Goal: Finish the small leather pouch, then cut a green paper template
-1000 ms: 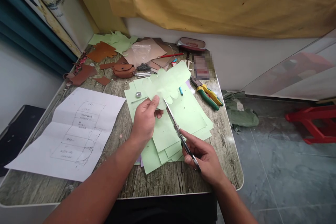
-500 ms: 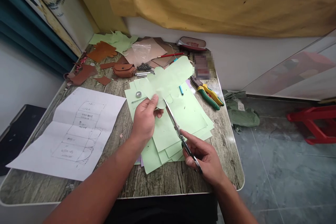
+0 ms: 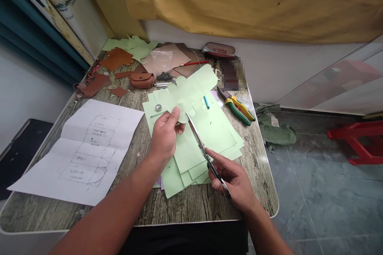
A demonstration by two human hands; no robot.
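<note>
My left hand [image 3: 166,131] pinches the near end of a pale green paper cutout [image 3: 191,89] with rounded, lobed edges. The cutout is held over a stack of green paper sheets [image 3: 206,139]. In my right hand [image 3: 231,177] is a pair of scissors [image 3: 199,143], its fingers closed round the handles. The blades point up and left, and their tips touch or nearly touch the cutout's edge just right of my left thumb. Whether the blades are parted is hard to make out.
A sheet with a hand-drawn pattern [image 3: 98,139] lies at left. Green-and-yellow pliers [image 3: 239,109] rest right of the stack, near a blue cap-like piece [image 3: 206,102]. Behind are a small brown leather pouch [image 3: 142,80], leather scraps [image 3: 116,59], a red pencil [image 3: 194,63] and a glasses case [image 3: 220,50].
The far end of the green cutout has shifted slightly left and down. Both hands and the scissors stay almost where they were.
</note>
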